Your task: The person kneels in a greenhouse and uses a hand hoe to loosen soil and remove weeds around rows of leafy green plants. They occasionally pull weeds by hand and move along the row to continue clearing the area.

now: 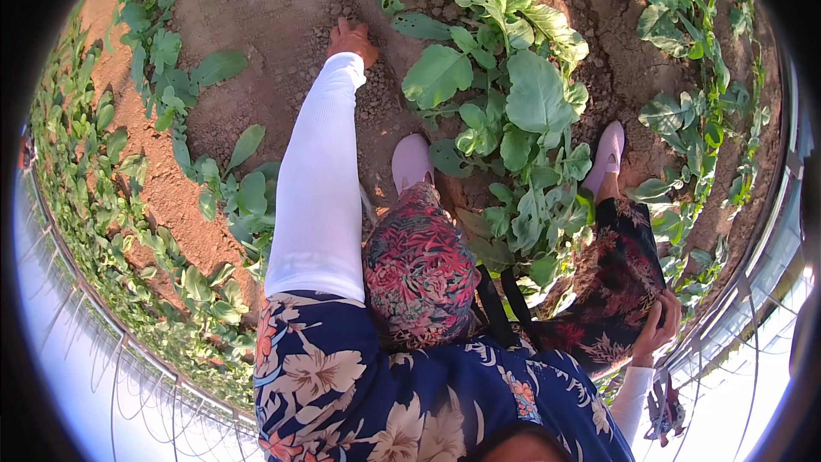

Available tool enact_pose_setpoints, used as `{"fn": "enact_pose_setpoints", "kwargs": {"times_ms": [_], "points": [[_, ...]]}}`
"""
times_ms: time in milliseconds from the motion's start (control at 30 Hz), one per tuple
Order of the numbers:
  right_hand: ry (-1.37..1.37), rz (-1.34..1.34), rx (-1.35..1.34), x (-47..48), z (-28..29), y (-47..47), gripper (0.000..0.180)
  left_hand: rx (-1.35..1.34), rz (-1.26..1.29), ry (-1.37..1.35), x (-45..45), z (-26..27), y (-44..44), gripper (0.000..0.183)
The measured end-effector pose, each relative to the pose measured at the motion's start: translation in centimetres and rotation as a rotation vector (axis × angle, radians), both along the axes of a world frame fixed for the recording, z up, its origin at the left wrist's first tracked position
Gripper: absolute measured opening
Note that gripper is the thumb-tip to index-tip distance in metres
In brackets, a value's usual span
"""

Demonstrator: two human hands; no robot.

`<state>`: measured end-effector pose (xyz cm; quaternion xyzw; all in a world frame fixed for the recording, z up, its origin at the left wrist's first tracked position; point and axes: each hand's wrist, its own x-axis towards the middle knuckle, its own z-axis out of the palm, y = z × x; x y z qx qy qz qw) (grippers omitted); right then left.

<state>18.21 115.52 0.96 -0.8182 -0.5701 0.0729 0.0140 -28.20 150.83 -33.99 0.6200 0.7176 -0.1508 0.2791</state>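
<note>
My left hand (351, 42) reaches down to bare brown soil, left of a row of leafy green plants (487, 77). Its back faces me and the fingers bend towards the dirt, so what lies under the fingertips is hidden. A white sleeve (321, 179) covers that arm. On the right, my right hand (659, 327) rests on the knee of dark, red-patterned trousers (622, 269), its fingers apart and nothing seen in it. Several of the plants' broad leaves have small holes.
The plant row runs between my two pink shoes (412, 160). Another row (247, 196) grows to the left and one (699, 115) to the right. Beyond the field stand thin curved hoops (115, 372). Another person (666, 407) is far off at lower right.
</note>
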Motion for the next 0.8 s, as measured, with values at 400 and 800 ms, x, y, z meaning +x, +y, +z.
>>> {"fn": "enact_pose_setpoints", "kwargs": {"times_ms": [400, 800], "points": [[-0.044, 0.042, 0.034, -1.6, 0.5, 1.7, 0.015, 0.582, 0.255, -0.493, -0.5, 5.0, -11.8, 0.016], [-0.062, 0.07, 0.034, -1.9, -0.4, 0.4, 0.036, 0.654, 0.452, -0.375, -7.3, 15.6, -35.4, 0.037]]}}
